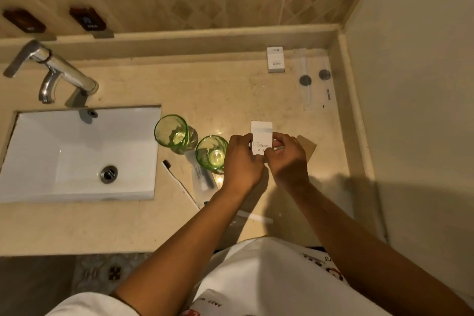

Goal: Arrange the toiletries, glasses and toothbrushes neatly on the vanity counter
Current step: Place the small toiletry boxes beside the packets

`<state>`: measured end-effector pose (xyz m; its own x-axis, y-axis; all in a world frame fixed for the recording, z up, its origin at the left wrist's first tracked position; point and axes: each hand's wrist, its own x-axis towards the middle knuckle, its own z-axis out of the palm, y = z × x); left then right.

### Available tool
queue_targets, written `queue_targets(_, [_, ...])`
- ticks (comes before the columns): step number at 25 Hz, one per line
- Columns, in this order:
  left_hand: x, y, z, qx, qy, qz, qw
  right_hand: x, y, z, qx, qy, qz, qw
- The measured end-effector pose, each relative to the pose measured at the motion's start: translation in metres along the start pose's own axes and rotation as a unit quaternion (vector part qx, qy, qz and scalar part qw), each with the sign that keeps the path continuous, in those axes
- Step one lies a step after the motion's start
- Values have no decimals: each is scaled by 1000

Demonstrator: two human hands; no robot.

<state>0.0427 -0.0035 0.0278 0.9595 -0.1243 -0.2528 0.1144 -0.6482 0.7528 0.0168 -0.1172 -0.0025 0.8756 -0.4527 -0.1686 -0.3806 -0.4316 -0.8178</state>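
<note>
Left hand: the left hand grips the near left edge of a small white box, fingers curled on it.
Right hand: the right hand pinches the same box from the right.
Box: held above the vanity counter, right of two green glasses.
Toothbrush: a white toothbrush lies near the sink.
Back corner: a second white box stands beside clear packets.
</note>
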Motion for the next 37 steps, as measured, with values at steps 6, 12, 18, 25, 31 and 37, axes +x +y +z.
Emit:
queue_targets(6, [84,27,-11,27,25,19,999,80,-33,5,7,-33,13,999])
queue_targets(12, [181,30,-15,49,13,18,999,162,-46,32,9,-34,-48,998])
queue_targets(18, [252,18,-7,59,-18,8,998,229,-47,57,-55,-62,-88,993])
queue_targets(25, [276,11,1,47,-26,17,998,253,-29,70,-166,-99,-59,979])
queue_targets(31, [277,12,6,38,-29,22,999,256,-28,73,-207,-90,-26,974])
queue_targets(37, [275,-1,6,25,-28,54,998,253,-19,59,-159,2,-24,987])
